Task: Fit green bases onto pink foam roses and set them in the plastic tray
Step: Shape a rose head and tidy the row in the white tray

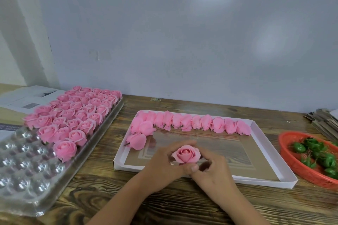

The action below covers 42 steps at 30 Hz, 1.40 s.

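Note:
A pink foam rose (pixel 186 154) is held upright between both hands over the near edge of a white cardboard box lid (pixel 259 179). My left hand (pixel 161 166) cups its left side and my right hand (pixel 210 167) pinches its underside; any green base under it is hidden. A row of loose pink roses (pixel 192 123) lies along the far side of the lid. Green bases (pixel 318 153) sit in an orange basket (pixel 292 162) at the right. The clear plastic tray (pixel 23 166) on the left holds several upright roses (pixel 76 113); its near pockets are bare.
Newspaper (pixel 27 98) lies behind the tray at the far left. A stack of flat cardboard pieces (pixel 323 120) sits at the far right. The wooden table (pixel 164 206) ends against a pale wall.

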### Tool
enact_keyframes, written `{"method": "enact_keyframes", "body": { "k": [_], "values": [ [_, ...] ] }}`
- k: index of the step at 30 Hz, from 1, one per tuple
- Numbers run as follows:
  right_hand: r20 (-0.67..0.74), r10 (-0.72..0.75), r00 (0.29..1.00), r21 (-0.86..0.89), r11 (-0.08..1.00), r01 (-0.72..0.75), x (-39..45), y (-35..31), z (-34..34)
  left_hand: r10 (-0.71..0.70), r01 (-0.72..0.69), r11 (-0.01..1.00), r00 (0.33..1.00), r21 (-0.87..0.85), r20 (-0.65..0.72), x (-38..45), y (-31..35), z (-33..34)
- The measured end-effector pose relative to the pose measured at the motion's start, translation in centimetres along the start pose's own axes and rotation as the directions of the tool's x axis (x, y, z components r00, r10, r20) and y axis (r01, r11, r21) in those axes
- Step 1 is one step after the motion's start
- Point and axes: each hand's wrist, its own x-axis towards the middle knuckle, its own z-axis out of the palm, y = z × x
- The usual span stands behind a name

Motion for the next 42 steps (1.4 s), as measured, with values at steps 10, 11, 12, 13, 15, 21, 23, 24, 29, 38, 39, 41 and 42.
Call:
{"method": "enact_keyframes", "body": {
  "k": [10,11,12,13,15,21,23,24,29,38,39,41,42],
  "values": [
    [0.024,-0.015,1.000,-0.142,0.990,0.019,-0.1,0.3,0.6,0.040,-0.043,0.998,0.997,-0.046,-0.072,0.0,0.4,0.2],
    [0.023,-0.016,1.000,-0.134,0.991,0.019,-0.1,0.3,0.6,0.042,-0.044,0.998,0.997,-0.040,-0.064,0.0,0.4,0.2],
    [0.022,-0.017,1.000,-0.118,0.993,0.020,-0.2,0.1,0.6,0.048,-0.049,0.998,0.997,-0.029,-0.054,0.0,0.4,0.2],
    [0.019,-0.013,1.000,-0.099,0.995,0.015,-0.3,0.0,0.6,0.050,-0.051,0.999,0.998,-0.020,-0.045,0.0,0.5,0.2],
    [-0.010,0.007,1.000,-0.056,0.998,-0.008,-0.3,-0.1,0.7,0.031,-0.031,1.000,0.999,-0.005,-0.029,-0.1,0.3,0.1],
    [-0.036,0.050,0.998,-0.055,0.997,-0.052,0.1,-0.1,0.4,0.044,-0.052,0.997,0.991,-0.055,-0.129,0.1,0.3,0.1],
    [-0.013,0.035,0.999,-0.108,0.993,-0.036,0.0,0.1,0.6,0.058,-0.062,0.998,0.990,-0.031,-0.126,0.1,0.2,0.2],
    [-0.005,0.033,0.999,-0.123,0.992,-0.033,-0.1,0.1,0.7,0.060,-0.062,0.998,0.991,-0.014,-0.118,0.1,0.1,0.2],
    [-0.020,0.068,0.997,-0.036,0.997,-0.069,-0.3,-0.2,0.9,0.021,-0.020,1.000,0.998,0.006,-0.062,0.1,-0.1,0.2],
    [-0.077,0.076,0.994,-0.074,0.994,-0.082,0.1,0.8,0.6,-0.016,0.020,0.999,0.991,0.027,-0.134,0.5,-1.2,0.2],
    [-0.074,0.070,0.995,-0.091,0.993,-0.077,0.0,0.9,0.7,-0.015,0.021,0.999,0.987,0.038,-0.160,0.5,-1.2,0.2],
    [-0.064,0.059,0.996,-0.098,0.993,-0.065,0.1,0.9,0.9,-0.004,0.015,0.999,0.980,0.051,-0.200,0.5,-1.2,0.2],
    [-0.066,0.052,0.996,-0.094,0.994,-0.058,0.1,0.9,0.9,0.006,0.006,0.999,0.977,0.054,-0.212,0.5,-1.2,0.2]
  ]
}}
